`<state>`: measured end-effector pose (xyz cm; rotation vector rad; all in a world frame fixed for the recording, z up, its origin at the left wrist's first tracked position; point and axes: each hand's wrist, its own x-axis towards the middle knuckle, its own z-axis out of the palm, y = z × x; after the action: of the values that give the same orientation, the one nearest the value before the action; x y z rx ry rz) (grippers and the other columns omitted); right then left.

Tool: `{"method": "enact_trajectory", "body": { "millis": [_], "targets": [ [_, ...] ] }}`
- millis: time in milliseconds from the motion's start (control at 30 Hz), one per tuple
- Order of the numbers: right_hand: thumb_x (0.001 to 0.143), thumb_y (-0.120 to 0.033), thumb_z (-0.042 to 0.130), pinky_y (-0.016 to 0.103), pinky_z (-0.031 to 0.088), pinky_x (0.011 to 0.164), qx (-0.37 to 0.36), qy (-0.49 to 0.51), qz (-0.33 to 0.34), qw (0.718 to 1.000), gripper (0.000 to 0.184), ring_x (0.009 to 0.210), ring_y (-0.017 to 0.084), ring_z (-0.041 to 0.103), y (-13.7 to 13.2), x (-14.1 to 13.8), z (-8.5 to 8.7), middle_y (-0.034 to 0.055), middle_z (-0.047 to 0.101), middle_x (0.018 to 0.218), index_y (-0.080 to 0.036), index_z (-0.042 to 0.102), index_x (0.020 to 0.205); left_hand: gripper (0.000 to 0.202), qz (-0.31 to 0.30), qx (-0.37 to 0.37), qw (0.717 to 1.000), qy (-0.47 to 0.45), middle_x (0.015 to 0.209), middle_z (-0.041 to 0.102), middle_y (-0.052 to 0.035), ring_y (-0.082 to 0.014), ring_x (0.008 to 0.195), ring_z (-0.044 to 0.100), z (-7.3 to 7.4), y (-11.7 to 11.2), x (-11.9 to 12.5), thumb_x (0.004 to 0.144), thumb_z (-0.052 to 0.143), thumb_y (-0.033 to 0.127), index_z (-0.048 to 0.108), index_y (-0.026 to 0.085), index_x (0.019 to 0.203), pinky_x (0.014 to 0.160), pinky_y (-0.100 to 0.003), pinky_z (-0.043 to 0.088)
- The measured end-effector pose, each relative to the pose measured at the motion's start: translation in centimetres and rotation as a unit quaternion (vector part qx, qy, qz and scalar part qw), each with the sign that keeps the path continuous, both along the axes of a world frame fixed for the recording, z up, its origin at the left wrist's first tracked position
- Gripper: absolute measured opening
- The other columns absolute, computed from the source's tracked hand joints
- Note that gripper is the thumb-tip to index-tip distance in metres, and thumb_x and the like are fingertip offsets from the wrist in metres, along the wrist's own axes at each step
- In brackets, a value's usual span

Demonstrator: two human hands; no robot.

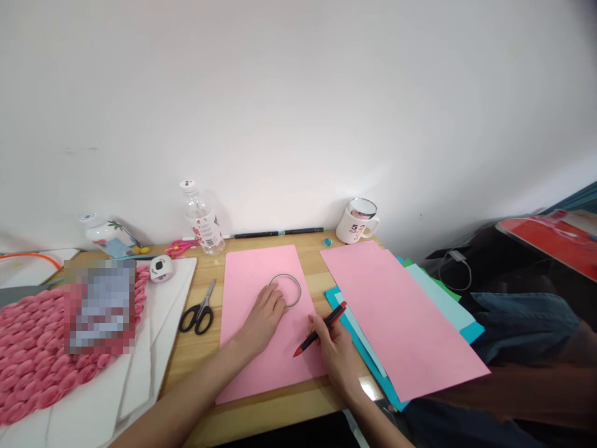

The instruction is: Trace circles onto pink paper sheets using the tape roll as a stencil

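Over the pink sheet's point(254, 267) right edge, the right hand point(336, 348) clamps one pen point(334, 315). Farther up it, the left hand point(265, 311) touches one ring point(300, 288); whether pinching, I can't tell. One pair of scissors point(202, 307) lies left of the sheet, whose far-left corner is open. Past it: one bottle point(205, 230), one mug point(351, 229).

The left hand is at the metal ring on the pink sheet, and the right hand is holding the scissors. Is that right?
Not quite: in the head view, the right hand holds a red-and-black pen, while the scissors lie left of the pink sheet. The left hand is indeed at the metal ring.
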<state>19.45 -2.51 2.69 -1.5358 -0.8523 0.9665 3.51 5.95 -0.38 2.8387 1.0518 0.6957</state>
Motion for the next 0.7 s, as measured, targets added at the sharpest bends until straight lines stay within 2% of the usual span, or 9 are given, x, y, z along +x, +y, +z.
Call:
{"method": "enact_trajectory", "body": {
  "millis": [133,300,567,700],
  "targets": [
    [0.075,-0.06,0.058,0.027,0.035,0.05,-0.002,-0.011,-0.019,1.0,0.043,0.053,0.014,0.041,-0.1,-0.2,0.0,-0.002,0.046,0.056,-0.02,0.048,0.062,0.016,-0.02,0.051,0.997,-0.046,0.102,0.062,-0.0112,-0.027,0.122,0.051,-0.3,0.0,0.1,0.097,0.041,0.018,0.056,0.014,0.096,0.097,-0.046,0.05],
    [0.076,-0.059,0.058,0.028,0.038,0.053,-0.012,-0.009,-0.031,0.999,0.042,0.058,0.016,0.046,0.1,-0.1,-0.2,0.0012,0.054,0.062,-0.019,0.054,0.067,0.017,-0.02,0.082,0.995,-0.053,0.096,0.063,-0.0107,-0.0263,0.114,0.056,-0.1,0.0,0.0,0.096,0.042,0.019,0.057,0.012,0.095,0.091,-0.043,0.053],
    [0.081,-0.055,0.057,0.03,0.044,0.065,0.006,0.009,-0.019,1.0,0.037,0.065,0.018,0.054,1.3,0.0,-0.6,0.0018,0.06,0.07,-0.02,0.056,0.071,0.016,-0.021,0.126,0.991,-0.039,0.09,0.062,-0.0091,-0.0229,0.104,0.059,1.3,-0.4,0.2,0.094,0.045,0.015,0.059,0.013,0.087,0.095,-0.042,0.052],
    [0.08,-0.058,0.058,0.031,0.047,0.065,0.002,0.043,-0.039,0.998,0.039,0.065,0.019,0.059,2.0,0.2,-1.1,0.0009,0.06,0.064,-0.019,0.058,0.072,0.016,-0.022,0.133,0.99,-0.047,0.088,0.062,-0.0089,-0.0231,0.102,0.06,1.6,-0.5,0.3,0.095,0.045,0.017,0.059,0.012,0.089,0.094,-0.043,0.053]
  ]
}}
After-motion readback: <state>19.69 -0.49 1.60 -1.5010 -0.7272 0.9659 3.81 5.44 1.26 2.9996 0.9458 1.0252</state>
